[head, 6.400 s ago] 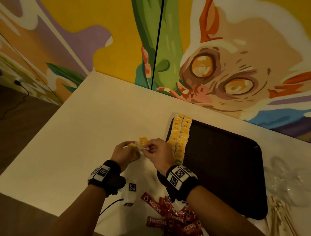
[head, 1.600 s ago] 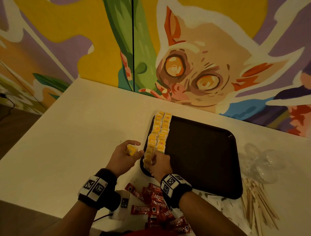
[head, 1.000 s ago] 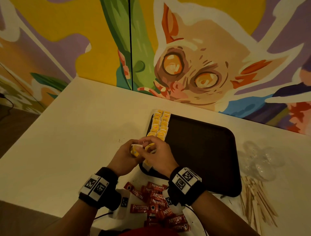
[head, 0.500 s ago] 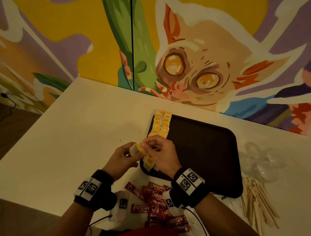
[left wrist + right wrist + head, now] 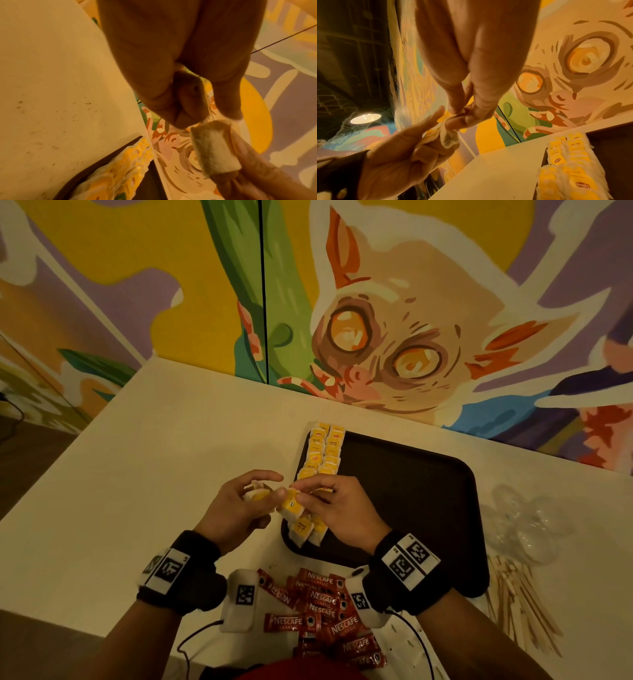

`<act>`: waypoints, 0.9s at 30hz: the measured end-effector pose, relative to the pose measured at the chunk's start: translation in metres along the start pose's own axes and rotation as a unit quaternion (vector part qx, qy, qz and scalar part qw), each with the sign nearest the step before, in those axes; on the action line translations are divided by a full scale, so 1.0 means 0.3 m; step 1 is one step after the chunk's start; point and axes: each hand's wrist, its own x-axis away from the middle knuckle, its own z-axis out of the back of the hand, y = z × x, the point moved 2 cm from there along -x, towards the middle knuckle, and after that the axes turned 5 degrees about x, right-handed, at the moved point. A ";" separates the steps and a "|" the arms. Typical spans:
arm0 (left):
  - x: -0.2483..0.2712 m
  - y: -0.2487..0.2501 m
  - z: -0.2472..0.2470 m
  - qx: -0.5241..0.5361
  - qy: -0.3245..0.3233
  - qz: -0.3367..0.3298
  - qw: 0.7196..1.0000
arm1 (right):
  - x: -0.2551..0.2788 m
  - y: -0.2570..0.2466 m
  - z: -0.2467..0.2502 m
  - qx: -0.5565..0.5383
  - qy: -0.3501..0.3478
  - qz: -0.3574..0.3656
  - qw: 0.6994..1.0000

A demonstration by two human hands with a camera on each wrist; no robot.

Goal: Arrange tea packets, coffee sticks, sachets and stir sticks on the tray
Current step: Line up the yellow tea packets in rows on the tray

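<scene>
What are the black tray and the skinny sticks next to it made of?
The tray looks like dark plastic: matte, smooth, with rounded moulded corners, though I can't be sure. The stir sticks seem to be pale, unpainted wood: thin, flat and light tan.

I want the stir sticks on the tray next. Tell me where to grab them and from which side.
Grip the stir sticks across the middle of the bundle, coming from above with the right hand, which is nearer. They lie flat in a loose fan on the table right of the tray, so a pinch across their width gathers several. This is a judgement.
</scene>
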 end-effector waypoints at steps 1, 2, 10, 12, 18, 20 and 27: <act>0.000 0.006 -0.005 -0.006 -0.009 -0.002 1.000 | 0.001 -0.001 0.001 0.004 0.002 0.003 1.000; -0.001 0.012 -0.011 -0.003 -0.016 -0.001 1.000 | 0.001 -0.001 0.002 0.007 0.005 0.005 1.000; -0.008 0.031 -0.024 0.085 0.004 0.007 0.996 | 0.005 0.000 0.007 -0.025 0.012 -0.016 0.999; -0.010 0.031 -0.019 0.087 0.007 0.004 0.996 | 0.008 0.003 0.013 -0.030 0.014 -0.015 0.999; -0.011 0.020 -0.010 0.042 0.013 0.024 0.999 | 0.018 0.014 0.015 -0.036 -0.022 -0.034 0.999; -0.014 0.016 -0.006 0.033 0.023 0.038 0.998 | 0.020 0.018 0.016 -0.047 -0.023 -0.038 0.998; -0.024 -0.012 0.039 -0.013 0.135 0.064 0.989 | 0.034 0.002 0.030 -0.079 0.006 -0.032 0.996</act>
